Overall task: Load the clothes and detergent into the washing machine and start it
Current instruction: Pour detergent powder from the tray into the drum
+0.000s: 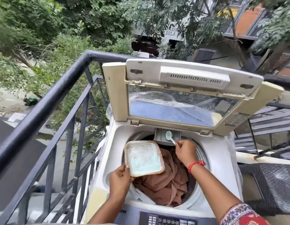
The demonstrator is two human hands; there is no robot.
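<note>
Both hands work above the open top of the washing machine (222, 153). Her left hand (119, 179) grips the near corner of a square plate (143, 158) dusted with pale blue-green detergent powder, holding it tilted over the drum. Her right hand (185, 151), a red thread round its wrist, pinches the handle of a small spoon (170, 136) whose bowl, coated with the same powder, reaches into the grey detergent drawer (160, 135) at the back rim of the drum. Brown clothes (165, 185) lie piled inside the drum. Behind them the lid (181, 95) stands propped upright, and the control panel (167, 219) sits at the near edge. A dark metal railing (48, 98) runs along the left.
</note>
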